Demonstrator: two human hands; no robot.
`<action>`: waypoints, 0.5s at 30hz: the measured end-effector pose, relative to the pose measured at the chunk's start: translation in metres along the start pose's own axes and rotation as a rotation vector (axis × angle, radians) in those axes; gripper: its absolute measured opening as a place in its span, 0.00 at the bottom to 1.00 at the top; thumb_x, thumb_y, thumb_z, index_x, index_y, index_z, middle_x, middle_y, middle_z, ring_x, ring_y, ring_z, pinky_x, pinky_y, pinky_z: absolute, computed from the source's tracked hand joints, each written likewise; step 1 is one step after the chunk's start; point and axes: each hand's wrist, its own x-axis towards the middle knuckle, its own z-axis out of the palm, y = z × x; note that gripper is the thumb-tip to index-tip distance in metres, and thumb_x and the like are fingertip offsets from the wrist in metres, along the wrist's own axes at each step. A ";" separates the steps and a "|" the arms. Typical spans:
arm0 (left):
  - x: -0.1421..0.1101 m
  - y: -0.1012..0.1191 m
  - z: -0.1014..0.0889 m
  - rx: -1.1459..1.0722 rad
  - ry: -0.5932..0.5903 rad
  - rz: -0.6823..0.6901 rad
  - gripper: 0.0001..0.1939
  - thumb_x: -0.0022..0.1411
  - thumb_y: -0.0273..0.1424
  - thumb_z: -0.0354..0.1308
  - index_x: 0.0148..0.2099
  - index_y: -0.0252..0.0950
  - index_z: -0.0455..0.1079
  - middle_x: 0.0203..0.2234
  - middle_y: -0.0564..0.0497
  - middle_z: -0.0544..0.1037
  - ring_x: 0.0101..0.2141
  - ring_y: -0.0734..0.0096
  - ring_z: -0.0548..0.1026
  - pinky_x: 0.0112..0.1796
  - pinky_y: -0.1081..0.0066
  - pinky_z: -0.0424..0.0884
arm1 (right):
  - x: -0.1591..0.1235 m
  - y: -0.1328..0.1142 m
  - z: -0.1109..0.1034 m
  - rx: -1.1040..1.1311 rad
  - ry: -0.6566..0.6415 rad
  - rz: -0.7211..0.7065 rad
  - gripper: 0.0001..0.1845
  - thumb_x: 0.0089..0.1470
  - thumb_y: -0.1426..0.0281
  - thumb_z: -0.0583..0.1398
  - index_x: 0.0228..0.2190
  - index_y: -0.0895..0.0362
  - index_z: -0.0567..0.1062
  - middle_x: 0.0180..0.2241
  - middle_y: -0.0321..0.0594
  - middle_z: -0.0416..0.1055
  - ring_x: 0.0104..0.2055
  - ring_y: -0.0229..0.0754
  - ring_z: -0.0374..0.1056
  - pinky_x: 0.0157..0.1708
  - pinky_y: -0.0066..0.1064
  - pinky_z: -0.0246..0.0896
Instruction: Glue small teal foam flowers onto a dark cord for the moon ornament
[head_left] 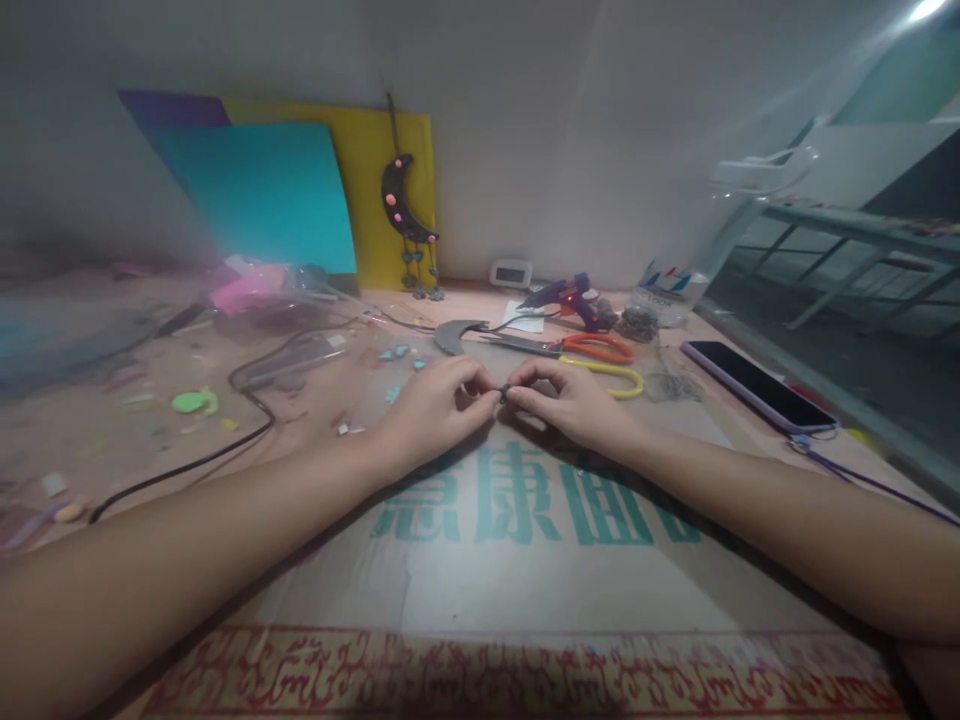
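My left hand [442, 405] and my right hand [574, 400] meet over the middle of the table. Between their pinched fingertips is a small dark piece [504, 392], too small to name; thumb and forefinger of each hand close on it. Just beyond lies a grey crescent shape [452, 335]. Scissors [596, 348] with orange and yellow handles rest behind my right hand. Several small light-blue pieces [401, 352] are scattered beyond my left hand. A dark crescent ornament [405, 200] with pink dots and dangling blue hearts hangs against a yellow sheet [367, 180].
A purple glue gun [574, 300] with a red light stands at the back near a small white display [511, 273]. To the right are a clear plastic jar [667, 290], grey twine [671, 385] and a phone [757, 385]. A black cord [202, 460] and scraps cover the left.
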 end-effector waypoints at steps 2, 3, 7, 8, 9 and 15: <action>0.000 0.000 0.000 0.000 -0.006 0.003 0.05 0.61 0.29 0.55 0.32 0.36 0.68 0.29 0.51 0.75 0.32 0.68 0.72 0.34 0.69 0.65 | 0.000 0.002 0.000 0.058 -0.016 0.011 0.11 0.56 0.62 0.60 0.31 0.57 0.75 0.30 0.38 0.76 0.32 0.40 0.71 0.33 0.30 0.64; 0.000 0.001 0.000 -0.002 -0.007 0.003 0.05 0.61 0.29 0.54 0.32 0.36 0.69 0.29 0.51 0.76 0.33 0.68 0.72 0.35 0.69 0.65 | 0.000 0.003 0.000 0.084 -0.018 0.014 0.12 0.57 0.61 0.60 0.32 0.57 0.75 0.31 0.39 0.76 0.33 0.40 0.72 0.34 0.31 0.64; 0.002 0.004 -0.003 -0.042 0.011 -0.065 0.06 0.62 0.30 0.54 0.32 0.36 0.69 0.29 0.51 0.76 0.33 0.68 0.72 0.35 0.69 0.66 | 0.003 0.012 0.001 0.159 0.055 -0.032 0.14 0.57 0.62 0.60 0.43 0.57 0.74 0.38 0.40 0.74 0.38 0.40 0.70 0.40 0.32 0.65; 0.003 0.005 -0.004 -0.060 0.014 -0.104 0.06 0.62 0.31 0.55 0.32 0.36 0.69 0.29 0.52 0.77 0.33 0.68 0.73 0.35 0.70 0.66 | 0.005 0.015 0.001 0.171 0.098 -0.058 0.15 0.57 0.63 0.60 0.44 0.57 0.73 0.39 0.40 0.73 0.40 0.40 0.70 0.41 0.33 0.65; 0.004 0.005 -0.005 -0.082 0.016 -0.146 0.07 0.62 0.31 0.55 0.32 0.36 0.69 0.29 0.52 0.77 0.32 0.69 0.73 0.35 0.70 0.66 | 0.006 0.018 0.001 0.175 0.150 -0.088 0.14 0.57 0.64 0.60 0.44 0.57 0.73 0.39 0.40 0.72 0.40 0.40 0.69 0.42 0.33 0.65; 0.006 0.007 -0.007 -0.171 0.030 -0.299 0.07 0.61 0.32 0.56 0.32 0.35 0.70 0.28 0.52 0.77 0.30 0.71 0.72 0.33 0.73 0.66 | 0.007 0.021 -0.002 0.076 0.281 -0.131 0.08 0.55 0.75 0.57 0.38 0.56 0.73 0.35 0.38 0.69 0.38 0.40 0.67 0.42 0.34 0.62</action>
